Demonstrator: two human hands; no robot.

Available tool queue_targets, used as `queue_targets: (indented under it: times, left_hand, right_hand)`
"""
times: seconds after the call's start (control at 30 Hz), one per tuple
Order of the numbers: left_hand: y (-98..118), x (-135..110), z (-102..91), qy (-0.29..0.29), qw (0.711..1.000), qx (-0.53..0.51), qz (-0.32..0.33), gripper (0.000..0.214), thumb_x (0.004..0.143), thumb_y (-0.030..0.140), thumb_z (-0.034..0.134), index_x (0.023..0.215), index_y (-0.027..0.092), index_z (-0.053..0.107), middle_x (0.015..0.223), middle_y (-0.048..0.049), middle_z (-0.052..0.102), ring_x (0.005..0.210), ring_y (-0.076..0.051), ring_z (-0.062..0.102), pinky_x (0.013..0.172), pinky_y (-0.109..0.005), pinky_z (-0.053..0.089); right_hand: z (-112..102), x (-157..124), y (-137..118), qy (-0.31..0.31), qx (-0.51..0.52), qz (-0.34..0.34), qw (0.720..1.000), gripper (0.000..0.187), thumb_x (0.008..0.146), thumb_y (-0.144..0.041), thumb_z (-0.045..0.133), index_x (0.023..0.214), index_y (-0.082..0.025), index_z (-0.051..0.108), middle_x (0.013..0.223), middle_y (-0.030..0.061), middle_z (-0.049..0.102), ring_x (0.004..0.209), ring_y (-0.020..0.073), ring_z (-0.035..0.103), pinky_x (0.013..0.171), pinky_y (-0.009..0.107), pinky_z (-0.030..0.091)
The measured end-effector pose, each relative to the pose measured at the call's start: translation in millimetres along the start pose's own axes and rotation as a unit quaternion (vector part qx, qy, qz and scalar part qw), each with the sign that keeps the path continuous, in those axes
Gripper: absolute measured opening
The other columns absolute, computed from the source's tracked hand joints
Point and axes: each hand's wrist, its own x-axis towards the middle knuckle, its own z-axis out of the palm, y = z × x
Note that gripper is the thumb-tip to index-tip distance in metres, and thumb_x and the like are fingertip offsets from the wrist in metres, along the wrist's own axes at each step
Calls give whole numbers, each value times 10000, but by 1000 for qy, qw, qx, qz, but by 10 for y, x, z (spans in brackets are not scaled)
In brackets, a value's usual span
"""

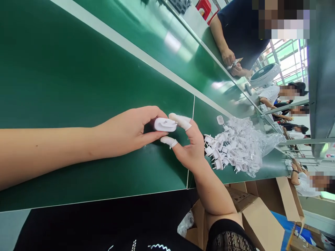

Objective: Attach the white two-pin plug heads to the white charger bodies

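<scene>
A small white plastic plug part is held above the green conveyor belt. My left hand pinches it between thumb and fingers from the left. My right hand, with white finger cots on two fingertips, touches the same part from the right, one covered fingertip on top and one below. A heap of similar white plug parts lies on the belt just right of my hands, partly on a clear plastic bag.
An open cardboard box stands below the belt's near edge at the right. Another person's hands work across the belt. A white fan and more seated people are further along the line.
</scene>
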Motion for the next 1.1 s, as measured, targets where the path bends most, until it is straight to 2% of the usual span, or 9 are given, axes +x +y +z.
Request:
queue_targets:
  times: [0.2,0.3,0.4,0.47,0.57,0.67,0.83,0.93,1.1]
  left_hand:
    - [143,-92,-28,38,995,-20,89,302,976,410,626,1219,241,683,1237,-61,749,1109,-269,700,928,-359,560]
    - [179,-145,-49,23,993,-32,110,378,937,366,649,1300,261,638,1287,-68,730,1152,-284,685,1000,-374,546]
    - [199,-197,-53,4,991,-67,113,368,993,407,575,1331,268,617,1340,-76,699,1189,-293,659,1011,-374,533]
    - [220,-222,-33,-6,990,-106,98,357,1058,456,480,1331,272,619,1347,-79,686,1192,-288,648,986,-359,536]
    - [265,-236,21,-21,980,-194,46,388,1107,512,393,1320,278,617,1172,-70,713,1014,-244,669,892,-333,566]
    - [310,-234,72,-22,965,-262,12,386,1104,540,404,1269,276,632,998,-58,694,840,-213,644,803,-330,591]
    - [348,-234,116,13,954,-298,-3,423,1087,572,417,1193,248,668,924,-63,662,785,-216,623,686,-326,585]
    - [362,-220,109,11,949,-313,-21,456,1087,601,429,1148,228,685,837,-43,650,722,-200,620,623,-310,576]
    - [387,-192,79,-1,925,-378,-29,488,1086,622,457,1074,198,699,800,-46,695,691,-189,652,658,-322,625]
  right_hand:
    - [-31,32,43,51,80,-8,995,294,879,-253,846,1165,-259,774,1098,57,812,981,201,774,884,369,657]
    - [-33,10,25,75,39,-27,996,300,889,-241,824,1183,-274,776,1073,53,815,937,202,778,834,369,665]
    - [-37,-12,-3,97,-23,-63,993,274,915,-264,794,1189,-270,774,1048,56,812,877,195,778,763,345,663]
    - [-32,-15,-32,111,-42,-79,990,246,940,-267,761,1186,-263,767,1026,56,807,838,187,774,712,329,655]
    - [1,-14,-86,137,-43,-89,986,256,938,-221,742,1189,-265,756,971,44,790,796,178,755,665,317,641]
    - [51,-27,-137,170,-64,-101,978,308,920,-194,747,1217,-276,746,942,40,774,765,188,744,649,334,644]
    - [81,-63,-184,196,-99,-131,967,443,906,-190,763,1330,-309,714,974,46,781,775,210,763,674,361,671]
    - [66,-59,-192,198,-110,-149,963,441,901,-203,762,1328,-306,720,943,47,790,751,222,762,660,380,684]
    - [50,-47,-187,185,-94,-148,967,400,897,-212,741,1291,-279,726,953,50,792,774,223,770,707,388,700]
